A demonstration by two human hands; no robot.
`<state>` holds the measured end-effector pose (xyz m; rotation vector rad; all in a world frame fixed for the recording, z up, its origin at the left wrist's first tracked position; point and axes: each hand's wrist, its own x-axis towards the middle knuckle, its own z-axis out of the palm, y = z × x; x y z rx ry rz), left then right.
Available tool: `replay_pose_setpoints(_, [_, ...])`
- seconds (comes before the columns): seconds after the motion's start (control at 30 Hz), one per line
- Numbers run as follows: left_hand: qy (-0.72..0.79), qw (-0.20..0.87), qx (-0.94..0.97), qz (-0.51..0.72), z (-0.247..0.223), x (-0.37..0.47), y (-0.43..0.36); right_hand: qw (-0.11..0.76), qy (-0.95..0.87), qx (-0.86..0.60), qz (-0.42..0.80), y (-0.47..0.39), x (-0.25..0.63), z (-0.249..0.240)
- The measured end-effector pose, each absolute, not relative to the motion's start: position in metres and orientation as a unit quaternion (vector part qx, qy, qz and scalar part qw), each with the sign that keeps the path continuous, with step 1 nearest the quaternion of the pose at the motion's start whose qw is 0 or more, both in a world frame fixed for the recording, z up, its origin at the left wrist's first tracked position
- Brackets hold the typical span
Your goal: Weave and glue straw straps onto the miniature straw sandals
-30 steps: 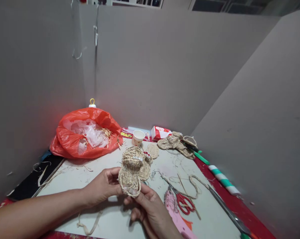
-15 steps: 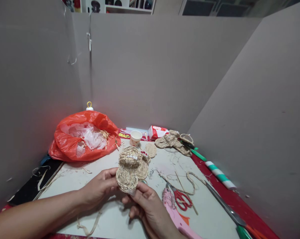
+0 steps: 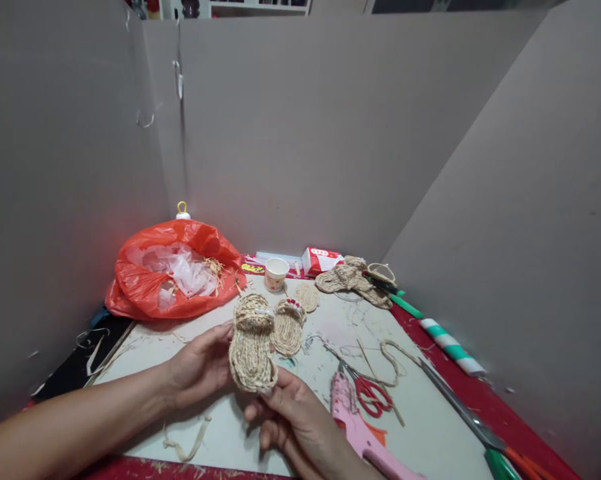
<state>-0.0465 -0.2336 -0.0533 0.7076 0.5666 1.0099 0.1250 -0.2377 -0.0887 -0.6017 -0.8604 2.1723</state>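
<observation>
A small woven straw slipper (image 3: pixel 252 353) with pale beads on its strap is held up above the white board, toe end away. My left hand (image 3: pixel 200 367) supports its left side, the fingertips partly hidden behind it. My right hand (image 3: pixel 300 413) pinches its near end between thumb and finger, the other fingers curled below. Just behind it on the board lies a second straw slipper (image 3: pixel 287 331) with red beads on its strap. A flat oval straw piece (image 3: pixel 307 297) lies farther back.
A red plastic bag (image 3: pixel 175 270) sits back left, a paper cup (image 3: pixel 276 275) beside it. To the right are red-handled scissors (image 3: pixel 373 395), a pink glue gun (image 3: pixel 355 427), cord (image 3: pixel 393 363) and large shears (image 3: pixel 460 410). Straw slippers (image 3: pixel 353 280) lie back right. Grey partitions (image 3: pixel 290 133) rise behind.
The held slipper has tilted, showing more of its sole and side. Both hands have shifted slightly with it. The whole view has moved a little, the table items now appearing farther right.
</observation>
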Motion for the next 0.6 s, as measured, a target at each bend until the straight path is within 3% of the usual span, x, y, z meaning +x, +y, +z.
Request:
replay_pose_setpoints(0.33, [0.333,0.753,0.265,0.502,-0.053,-0.040,-0.240,0.306,-0.360,-0.255,0.844,-0.243,0.124,-0.088])
replay_pose_setpoints(0.6, [0.328,0.772,0.216,0.499,-0.061,-0.069,-0.205,0.437,-0.378,-0.346,0.739,-0.240,0.130,-0.092])
